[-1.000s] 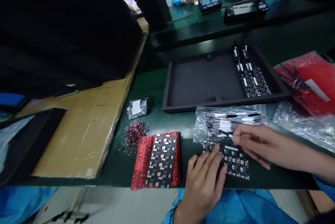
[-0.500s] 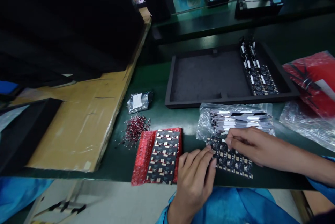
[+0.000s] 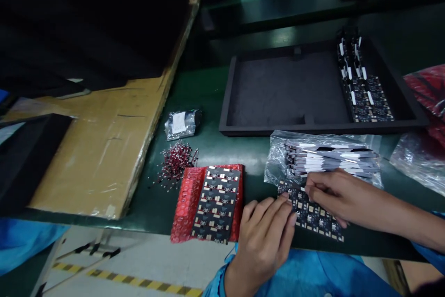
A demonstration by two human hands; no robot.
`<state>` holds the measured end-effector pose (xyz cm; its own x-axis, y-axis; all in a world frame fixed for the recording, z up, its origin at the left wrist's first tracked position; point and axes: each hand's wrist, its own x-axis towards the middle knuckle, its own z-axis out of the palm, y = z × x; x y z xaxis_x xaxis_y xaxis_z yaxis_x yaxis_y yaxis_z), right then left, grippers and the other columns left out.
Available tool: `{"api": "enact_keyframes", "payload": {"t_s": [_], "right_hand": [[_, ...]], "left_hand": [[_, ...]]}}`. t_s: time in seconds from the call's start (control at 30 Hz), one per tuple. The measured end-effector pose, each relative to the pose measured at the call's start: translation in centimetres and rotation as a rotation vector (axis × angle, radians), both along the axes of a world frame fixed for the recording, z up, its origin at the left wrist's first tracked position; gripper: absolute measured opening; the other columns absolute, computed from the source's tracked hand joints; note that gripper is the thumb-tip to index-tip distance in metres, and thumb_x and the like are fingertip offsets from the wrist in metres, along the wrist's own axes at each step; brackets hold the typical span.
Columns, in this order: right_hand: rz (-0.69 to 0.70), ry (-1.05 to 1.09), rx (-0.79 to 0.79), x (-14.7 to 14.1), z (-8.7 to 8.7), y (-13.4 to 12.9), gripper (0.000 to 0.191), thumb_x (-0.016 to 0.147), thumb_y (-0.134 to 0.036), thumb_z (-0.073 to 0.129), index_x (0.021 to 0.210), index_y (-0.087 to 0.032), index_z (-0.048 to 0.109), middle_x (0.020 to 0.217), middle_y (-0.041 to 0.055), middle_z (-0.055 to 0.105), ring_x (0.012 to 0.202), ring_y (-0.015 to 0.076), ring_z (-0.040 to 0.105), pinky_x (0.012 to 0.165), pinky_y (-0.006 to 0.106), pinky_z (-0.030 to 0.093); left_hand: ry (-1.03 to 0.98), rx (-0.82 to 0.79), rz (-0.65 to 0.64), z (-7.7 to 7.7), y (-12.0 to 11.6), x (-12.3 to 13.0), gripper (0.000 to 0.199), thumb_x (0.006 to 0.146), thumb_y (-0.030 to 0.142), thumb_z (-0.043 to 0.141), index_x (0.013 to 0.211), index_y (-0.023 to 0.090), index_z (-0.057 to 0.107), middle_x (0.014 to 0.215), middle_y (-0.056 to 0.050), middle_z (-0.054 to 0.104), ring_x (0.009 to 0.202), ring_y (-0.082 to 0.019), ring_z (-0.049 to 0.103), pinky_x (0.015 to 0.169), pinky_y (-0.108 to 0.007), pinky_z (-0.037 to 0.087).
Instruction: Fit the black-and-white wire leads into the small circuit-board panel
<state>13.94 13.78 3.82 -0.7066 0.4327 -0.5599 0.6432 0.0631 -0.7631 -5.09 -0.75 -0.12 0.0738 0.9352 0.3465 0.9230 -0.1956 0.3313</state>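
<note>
A dark circuit board panel (image 3: 314,216) lies flat near the front edge of the green bench (image 3: 205,102). My left hand (image 3: 266,234) rests beside it, fingertips pressing on its left end. My right hand (image 3: 332,195) lies over the panel's upper edge, thumb and forefinger pinched on a small white strip there. Just behind my right hand a clear bag holds a stack of white strips (image 3: 330,158). A second board panel (image 3: 216,203) sits on red bubble wrap (image 3: 184,206) to the left of my left hand.
A black foam tray (image 3: 278,91) behind the bag holds several boards (image 3: 365,88) at its right side. A heap of small red parts (image 3: 177,162) and a silver pouch (image 3: 181,123) lie left. Cardboard (image 3: 100,148) covers the bench's left; red and clear bags (image 3: 424,116) lie right.
The view has tilted down, so the people at the far bench have left the picture. My left hand slid slightly left, then back onto the panel's end. My right hand stayed at the panel's upper edge.
</note>
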Motion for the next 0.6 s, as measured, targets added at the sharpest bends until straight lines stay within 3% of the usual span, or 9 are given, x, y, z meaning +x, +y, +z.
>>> {"api": "enact_keyframes", "payload": {"t_s": [0.6], "right_hand": [[0.037,-0.064,-0.011,0.11,-0.67,0.12,0.034,0.109,-0.034,0.039,0.079,-0.026,0.052,0.046,-0.0105,0.052,0.041,0.0138,0.062,0.049,0.023,0.040]], "left_hand": [[0.064,-0.037,-0.014,0.41,0.49,0.43,0.033,0.093,0.040,0.063,0.126,0.034,0.060,0.127,0.007,0.068,0.104,-0.018,0.071,0.082,-0.037,0.060]]}}
